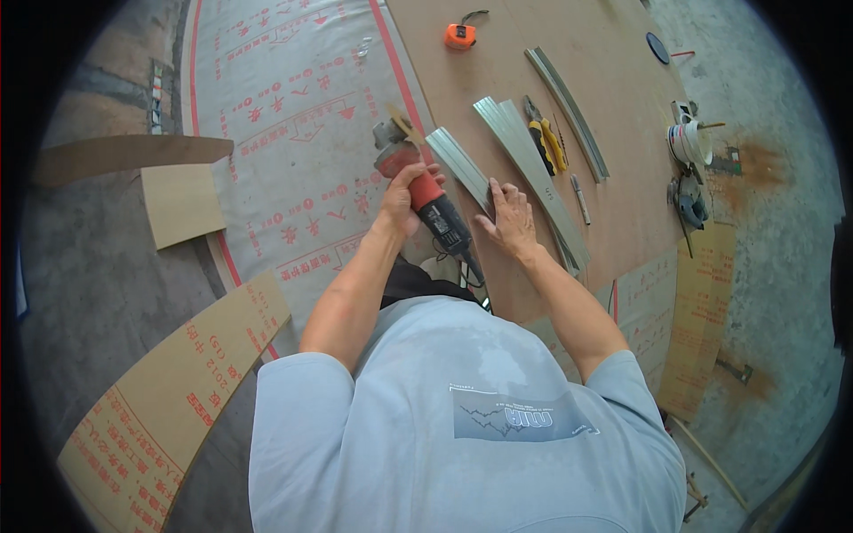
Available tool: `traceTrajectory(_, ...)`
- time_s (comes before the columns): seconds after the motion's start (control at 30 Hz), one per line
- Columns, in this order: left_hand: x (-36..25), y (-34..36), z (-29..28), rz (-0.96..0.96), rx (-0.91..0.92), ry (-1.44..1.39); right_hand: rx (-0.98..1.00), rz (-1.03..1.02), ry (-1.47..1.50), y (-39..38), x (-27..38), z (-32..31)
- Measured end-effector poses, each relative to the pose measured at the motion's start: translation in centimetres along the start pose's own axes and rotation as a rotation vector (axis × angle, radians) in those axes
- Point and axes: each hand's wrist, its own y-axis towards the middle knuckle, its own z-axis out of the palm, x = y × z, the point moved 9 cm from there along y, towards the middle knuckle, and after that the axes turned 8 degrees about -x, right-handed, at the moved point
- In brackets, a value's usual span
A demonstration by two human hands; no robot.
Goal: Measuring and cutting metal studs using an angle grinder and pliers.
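My left hand [406,197] is wrapped round the body of a red and black angle grinder [422,191]. The grinder's grey head points away from me, and a yellowish disc edge shows beside it, close to the far end of a short metal channel [458,164]. Whether the disc touches the metal I cannot tell. My right hand [511,218] lies with fingers spread over the near end of that channel, on the wooden board. Right of it lie longer metal strips [533,173], pliers with yellow and black handles [546,142], a marker pen [580,199] and another metal channel [569,115].
The brown board [569,35] carries an orange tape measure [459,35] at its far side. A white bucket [686,142] and a dark power tool [691,209] stand at its right edge. Printed grey sheeting [302,142] and cut cardboard pieces [178,409] lie to the left.
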Motion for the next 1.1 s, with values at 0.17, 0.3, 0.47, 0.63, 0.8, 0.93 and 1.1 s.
traceTrajectory(0.17,0.4,0.2,-1.4,-0.040,0.042,-0.019,0.298,0.137,0.127,-1.3,0.8,0.7)
traceTrajectory(0.3,0.4,0.7,-1.4,0.036,0.057,-0.006,0.410,0.167,0.360,-2.0,1.7,1.0)
traceTrajectory(0.47,0.5,0.8,-1.2,0.087,0.060,-0.021,0.416,0.226,0.358,-1.7,1.6,0.5)
traceTrajectory(0.63,0.9,1.1,-1.3,0.010,0.090,0.011,0.416,0.249,0.338,-1.7,1.8,0.4)
traceTrajectory(0.8,0.7,1.4,-1.6,0.054,0.049,0.036,0.396,0.249,0.352,-1.7,1.8,0.5)
traceTrajectory(0.93,0.6,1.4,-1.4,0.043,0.044,0.043,0.398,0.259,0.352,-1.8,1.7,0.5)
traceTrajectory(1.1,0.4,1.5,-1.5,0.063,0.022,0.061,0.401,0.272,0.366,-1.8,1.7,0.5)
